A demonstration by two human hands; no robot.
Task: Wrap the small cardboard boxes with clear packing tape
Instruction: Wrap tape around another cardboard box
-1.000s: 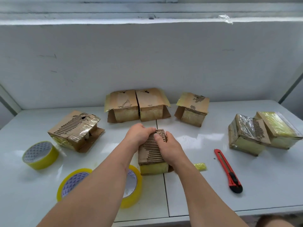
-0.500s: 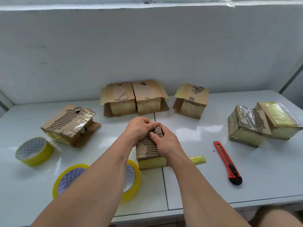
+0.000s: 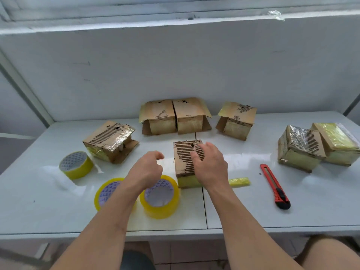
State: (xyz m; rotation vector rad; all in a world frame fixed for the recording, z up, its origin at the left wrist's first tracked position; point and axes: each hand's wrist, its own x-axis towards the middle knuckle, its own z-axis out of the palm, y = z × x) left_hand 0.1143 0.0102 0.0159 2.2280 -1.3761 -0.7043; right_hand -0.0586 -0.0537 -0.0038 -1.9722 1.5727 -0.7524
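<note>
1. At the left of the frame I see a tape roll [image 3: 76, 165] lying apart from the work, with a torn box [image 3: 110, 140] just above and to the right of it; I judge both are parked there in reserve.
2. Lower centre-left, two more rolls [image 3: 160, 197] sit side by side near the table [image 3: 243, 211] edge, within easy reach.
3. My left hand [image 3: 146, 170] hovers over them, fingers loosely curled and holding nothing; I judge it is going for tape.
4. At centre, my right hand [image 3: 209, 164] lies flat on the box in hand [image 3: 185, 162], fingers spread and relaxed, probably pinning it so it cannot slide.
5. Right of centre, the red cutter [image 3: 275, 185] lies ready.
6. At far right, two wrapped boxes [image 3: 301, 147] touch each other, seemingly set aside as finished.
</note>
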